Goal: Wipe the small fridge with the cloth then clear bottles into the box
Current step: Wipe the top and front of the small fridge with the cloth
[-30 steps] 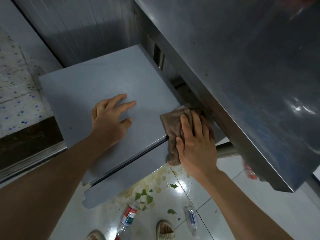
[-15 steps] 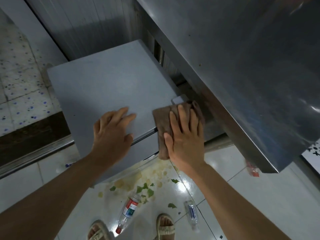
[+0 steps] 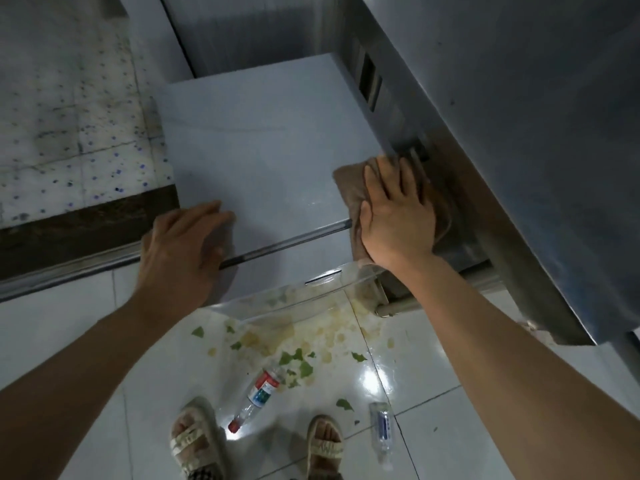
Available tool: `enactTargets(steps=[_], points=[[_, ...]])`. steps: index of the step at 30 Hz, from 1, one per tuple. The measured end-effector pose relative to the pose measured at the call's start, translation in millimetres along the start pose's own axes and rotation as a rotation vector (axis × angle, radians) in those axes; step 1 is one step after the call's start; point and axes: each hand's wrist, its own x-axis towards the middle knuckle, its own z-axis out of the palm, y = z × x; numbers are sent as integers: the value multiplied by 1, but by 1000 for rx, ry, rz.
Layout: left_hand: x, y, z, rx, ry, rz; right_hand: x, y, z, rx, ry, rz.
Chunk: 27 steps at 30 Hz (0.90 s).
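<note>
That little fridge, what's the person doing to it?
The person is wiping it. Their right hand presses a brown cloth flat on the front right corner of the small fridge, next to a big metal cabinet. Their left hand rests on the front edge. Two bottles, a red-capped bottle and a blue-labelled bottle, lie on the messy floor, not yet cleared.

Since the earlier pictures the right hand (image 3: 396, 216) has slid the brown cloth (image 3: 349, 188) to the fridge top's (image 3: 263, 147) right front corner, right of frame centre, against the steel counter (image 3: 519, 133). The left hand (image 3: 183, 251) has drawn back to the front edge, left of centre, fingers now curled over it rather than flat.
</note>
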Motion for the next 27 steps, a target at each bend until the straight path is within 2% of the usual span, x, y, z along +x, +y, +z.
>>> enactTargets(steps=[6,9,11,13,16,20,23,27], points=[[-16,-9,2,-153,28,-111,-42,-105,10,177,-23,-233],[-15,-11,2,-193,27,-129,-40,-105,11,159,-37,-339],[-15,-14,2,-208,33,-119,-29,-72,11,105,-10,-287],[-15,-17,3,-234,47,-87,-20,-37,7,74,28,-137],[-17,-22,5,-282,53,-43,-15,-24,7,17,31,-50],[-16,-30,-3,-424,-21,-76,-26,-74,10,60,25,68],[-23,-44,-17,-531,-39,-154,-44,-138,12,109,42,-21],[-45,-65,-34,-484,-39,-259,-57,-210,18,128,29,-123]])
